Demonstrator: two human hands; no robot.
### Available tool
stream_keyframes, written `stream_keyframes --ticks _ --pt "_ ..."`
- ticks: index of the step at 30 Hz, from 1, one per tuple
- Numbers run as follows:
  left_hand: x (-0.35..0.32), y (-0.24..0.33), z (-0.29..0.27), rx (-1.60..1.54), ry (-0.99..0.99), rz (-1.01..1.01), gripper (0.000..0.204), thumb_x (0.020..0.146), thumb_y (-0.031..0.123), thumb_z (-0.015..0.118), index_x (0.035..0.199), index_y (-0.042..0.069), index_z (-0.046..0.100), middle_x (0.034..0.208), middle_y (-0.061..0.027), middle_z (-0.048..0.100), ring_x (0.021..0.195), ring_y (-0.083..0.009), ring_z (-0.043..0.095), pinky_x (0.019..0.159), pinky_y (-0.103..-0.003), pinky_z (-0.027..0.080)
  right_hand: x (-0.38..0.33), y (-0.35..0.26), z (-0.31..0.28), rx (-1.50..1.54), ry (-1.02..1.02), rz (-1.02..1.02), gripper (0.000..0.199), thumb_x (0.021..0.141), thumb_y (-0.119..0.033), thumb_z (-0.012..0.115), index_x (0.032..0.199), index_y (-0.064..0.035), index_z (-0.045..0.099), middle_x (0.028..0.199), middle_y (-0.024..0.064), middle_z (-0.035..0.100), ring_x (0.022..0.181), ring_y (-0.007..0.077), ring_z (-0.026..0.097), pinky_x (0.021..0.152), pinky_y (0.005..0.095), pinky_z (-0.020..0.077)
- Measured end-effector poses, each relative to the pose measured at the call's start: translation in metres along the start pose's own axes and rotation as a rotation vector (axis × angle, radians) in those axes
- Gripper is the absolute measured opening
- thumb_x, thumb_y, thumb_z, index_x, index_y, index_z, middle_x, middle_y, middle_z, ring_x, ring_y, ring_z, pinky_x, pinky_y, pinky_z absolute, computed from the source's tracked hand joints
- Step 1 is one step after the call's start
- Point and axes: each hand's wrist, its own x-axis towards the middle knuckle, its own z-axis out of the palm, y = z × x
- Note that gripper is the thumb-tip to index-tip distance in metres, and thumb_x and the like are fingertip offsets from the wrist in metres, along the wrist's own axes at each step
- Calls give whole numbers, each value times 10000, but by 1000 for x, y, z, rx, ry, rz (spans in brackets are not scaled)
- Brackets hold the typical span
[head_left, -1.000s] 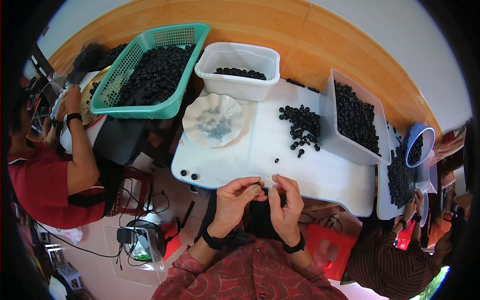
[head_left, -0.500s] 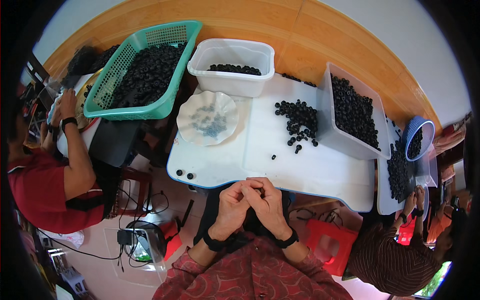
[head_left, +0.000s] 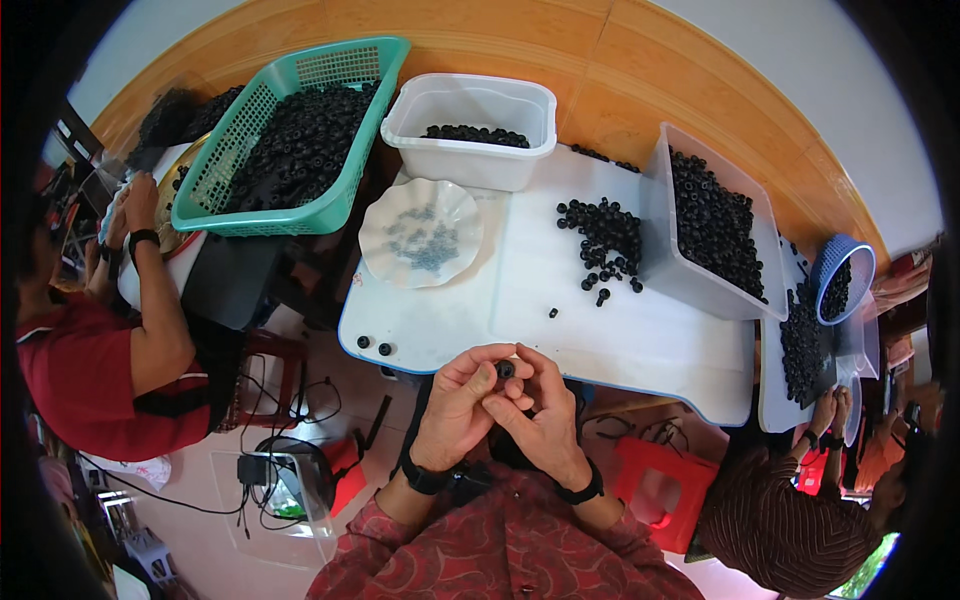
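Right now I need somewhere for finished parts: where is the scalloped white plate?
The scalloped white plate sits on the table's left part, between the green basket and the white tub.

Left hand (head_left: 458,405) and right hand (head_left: 543,415) raised close together before the chest, fingertips seemingly touching, fingers curled inward in a pinch, a dark band on each wrist.

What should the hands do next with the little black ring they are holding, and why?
Probably keep pinching the small black ring and finish working on it. Both the left hand and the right hand meet around it at the white table's near edge, while a loose pile of black rings waits farther back.
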Motion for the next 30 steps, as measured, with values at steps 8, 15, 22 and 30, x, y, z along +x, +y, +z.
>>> stream_keyframes --ticks 8,15,22,30 --pt "7 -7 -3 12 41 -25 309 997 235 552 1145 -29 608 999 -149 672 785 -162 636 751 -375 595 -3 22 -14 54 -44 -30 636 834 -161 774 1329 54 438 1031 146 658 902 180 668 783 309 546" --pt "44 8 -10 234 304 -110 304 992 277 575 1053 -16 626 850 -73 652 681 -119 616 692 -317 591 15 60 -42 -365 135 -224 406 814 -127 768 1137 8 561 957 144 618 765 243 650 645 333 540" --pt "128 44 13 398 246 -40 298 977 295 598 1005 0 623 816 -73 637 648 -115 605 630 -293 582 20 96 -62 -318 359 -118 167 837 -5 694 992 -5 633 831 111 606 635 194 617 585 301 506" --pt "242 90 34 448 229 141 276 968 259 610 982 -15 594 796 -82 619 695 -155 639 672 -360 610 20 99 -57 -320 387 -142 163 844 14 681 998 -1 630 824 91 600 630 149 585 572 264 473"
